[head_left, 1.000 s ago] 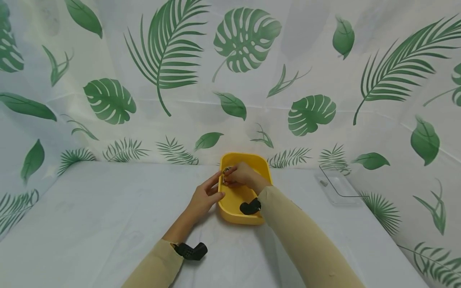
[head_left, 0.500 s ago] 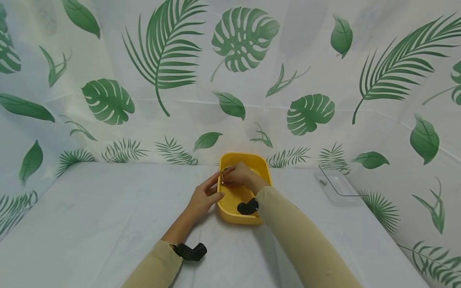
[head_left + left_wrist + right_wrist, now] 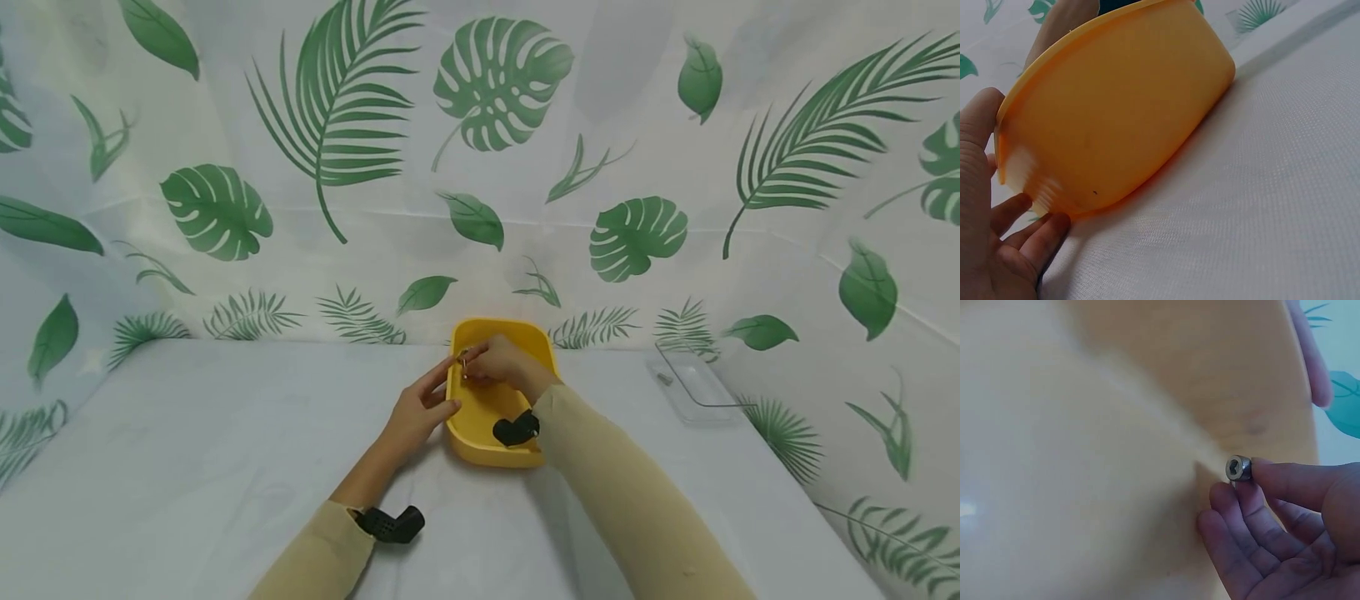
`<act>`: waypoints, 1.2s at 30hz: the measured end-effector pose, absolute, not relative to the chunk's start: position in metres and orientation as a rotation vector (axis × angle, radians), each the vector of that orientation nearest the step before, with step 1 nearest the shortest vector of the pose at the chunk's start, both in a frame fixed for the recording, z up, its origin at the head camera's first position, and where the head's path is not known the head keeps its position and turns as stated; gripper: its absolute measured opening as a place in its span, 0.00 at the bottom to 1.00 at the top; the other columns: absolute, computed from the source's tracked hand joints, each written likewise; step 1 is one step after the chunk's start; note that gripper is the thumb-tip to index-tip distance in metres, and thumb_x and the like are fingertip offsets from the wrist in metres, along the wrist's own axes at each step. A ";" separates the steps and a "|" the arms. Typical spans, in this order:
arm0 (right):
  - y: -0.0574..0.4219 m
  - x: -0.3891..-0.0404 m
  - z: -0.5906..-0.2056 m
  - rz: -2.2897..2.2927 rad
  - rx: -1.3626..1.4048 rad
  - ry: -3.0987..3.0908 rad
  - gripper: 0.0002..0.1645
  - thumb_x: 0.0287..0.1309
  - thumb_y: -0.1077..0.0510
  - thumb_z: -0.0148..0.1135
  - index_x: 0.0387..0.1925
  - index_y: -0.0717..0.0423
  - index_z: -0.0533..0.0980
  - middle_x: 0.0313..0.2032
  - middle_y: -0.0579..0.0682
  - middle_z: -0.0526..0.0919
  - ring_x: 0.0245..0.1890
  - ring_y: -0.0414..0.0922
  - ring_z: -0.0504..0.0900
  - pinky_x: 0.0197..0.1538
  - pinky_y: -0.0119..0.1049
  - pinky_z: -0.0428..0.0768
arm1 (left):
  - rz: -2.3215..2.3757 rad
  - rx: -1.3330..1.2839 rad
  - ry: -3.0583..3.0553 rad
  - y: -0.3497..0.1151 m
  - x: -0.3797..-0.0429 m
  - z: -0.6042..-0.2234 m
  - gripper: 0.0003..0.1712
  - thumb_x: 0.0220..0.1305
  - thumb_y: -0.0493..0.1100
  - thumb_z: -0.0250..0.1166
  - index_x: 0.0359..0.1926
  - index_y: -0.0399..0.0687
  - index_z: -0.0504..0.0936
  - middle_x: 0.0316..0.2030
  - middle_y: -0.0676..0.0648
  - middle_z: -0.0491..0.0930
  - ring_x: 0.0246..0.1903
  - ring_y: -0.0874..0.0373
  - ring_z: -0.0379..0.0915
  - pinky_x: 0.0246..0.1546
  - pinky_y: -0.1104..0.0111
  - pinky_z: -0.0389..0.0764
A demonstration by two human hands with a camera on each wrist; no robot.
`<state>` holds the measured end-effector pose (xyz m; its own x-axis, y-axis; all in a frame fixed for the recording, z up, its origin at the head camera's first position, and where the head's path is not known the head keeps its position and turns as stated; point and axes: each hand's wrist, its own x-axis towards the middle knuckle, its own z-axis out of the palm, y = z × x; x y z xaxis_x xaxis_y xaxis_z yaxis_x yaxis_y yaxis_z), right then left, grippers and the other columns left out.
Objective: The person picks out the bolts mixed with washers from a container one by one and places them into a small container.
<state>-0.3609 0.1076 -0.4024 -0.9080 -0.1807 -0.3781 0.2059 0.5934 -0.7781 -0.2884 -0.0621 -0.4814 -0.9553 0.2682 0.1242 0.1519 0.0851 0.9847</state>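
Note:
A deep yellow plastic bin [image 3: 491, 457] stands on the white tablecloth in the head view. My left hand [image 3: 411, 417] lies along its left side, fingertips touching the outer wall and rim; in the left wrist view the fingers [image 3: 1044, 240] rest low against that wall. My right hand [image 3: 501, 360] reaches inside, near the left wall. Between thumb and fingers it pinches a small metal hex socket screw [image 3: 1238, 467], its socket head facing the right wrist camera. Most of the screw's shank is hidden by the fingers.
A shallow clear plastic tray [image 3: 705, 392] with a small greyish piece [image 3: 664, 379] in it lies on the right of the table. Leaf-printed cloth [image 3: 360, 250] hangs behind and at the sides. Black wrist cameras [image 3: 393, 524] are strapped to both wrists.
The head view has shifted slightly, moving the whole scene a little left. Both hands keep their places at the bin, and the screw stays in my right fingers, which have shifted slightly.

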 end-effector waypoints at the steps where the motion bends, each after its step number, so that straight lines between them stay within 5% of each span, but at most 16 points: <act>1: 0.108 -0.360 -0.400 -1.254 0.021 2.397 0.12 0.65 0.65 0.61 0.49 0.64 0.81 0.44 0.56 0.84 0.41 0.48 0.84 0.55 0.39 0.86 | 2.024 0.437 2.246 -0.062 -0.288 -0.481 0.41 0.68 0.39 0.62 0.78 0.60 0.60 0.76 0.43 0.63 0.69 0.41 0.71 0.63 0.55 0.79; 11: 0.125 -0.356 -0.385 -1.287 0.002 2.340 0.21 0.66 0.64 0.60 0.59 0.66 0.76 0.48 0.59 0.84 0.49 0.53 0.86 0.58 0.43 0.85 | 2.007 0.406 2.257 -0.064 -0.285 -0.483 0.41 0.68 0.39 0.62 0.79 0.58 0.58 0.76 0.42 0.63 0.68 0.41 0.71 0.63 0.55 0.79; 23: 0.155 -0.343 -0.353 -1.343 -0.035 2.443 0.18 0.65 0.64 0.63 0.56 0.65 0.79 0.51 0.61 0.84 0.55 0.59 0.84 0.58 0.44 0.85 | 1.938 0.337 2.334 -0.065 -0.289 -0.482 0.40 0.68 0.43 0.62 0.78 0.65 0.59 0.76 0.45 0.63 0.69 0.42 0.70 0.66 0.52 0.77; 36: 0.199 -0.336 -0.327 -1.320 -0.010 2.526 0.22 0.65 0.61 0.65 0.60 0.64 0.78 0.55 0.60 0.83 0.51 0.54 0.85 0.58 0.42 0.85 | 1.945 0.361 2.315 -0.060 -0.284 -0.478 0.40 0.68 0.42 0.62 0.78 0.64 0.59 0.76 0.44 0.62 0.69 0.42 0.70 0.66 0.53 0.76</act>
<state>-0.3360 0.1989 -0.3269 -0.9579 -0.1393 -0.2512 0.1266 0.5803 -0.8045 -0.2842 -0.0602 -0.4775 -0.9672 0.2417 0.0779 0.1184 0.1578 0.9803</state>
